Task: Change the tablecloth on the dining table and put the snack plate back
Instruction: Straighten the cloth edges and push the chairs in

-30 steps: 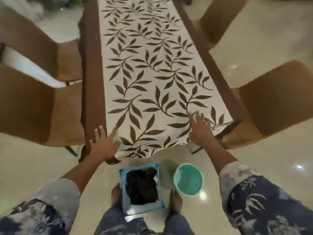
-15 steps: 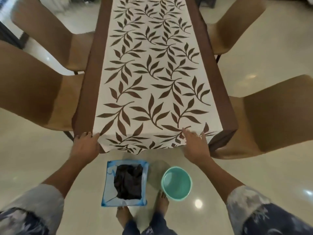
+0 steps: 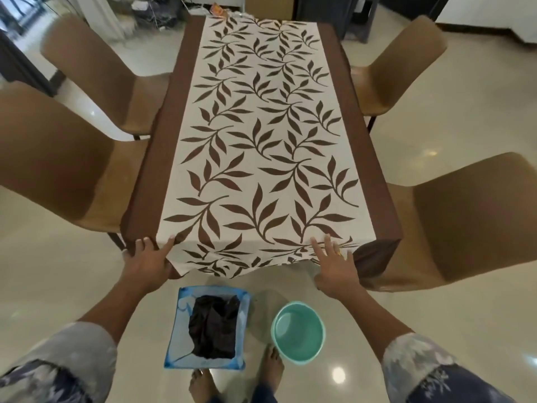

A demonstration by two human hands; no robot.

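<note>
Spread flat, gripping nothing: left hand (image 3: 146, 264), right hand (image 3: 334, 266) on tablecloth (image 3: 261, 141) overhang. Better smoothed outward from fingertips, hem kept level just beyond them.

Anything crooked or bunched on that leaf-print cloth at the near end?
Yes: the cream leaf-print tablecloth hangs in an uneven, wavy hem at the near edge, dipping lower by the left hand than by the right hand.

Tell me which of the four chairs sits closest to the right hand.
The near right chair, beside the table corner where the right hand rests on the tablecloth. The other right-side chair stands at the far end; the remaining two stand across the table.
</note>
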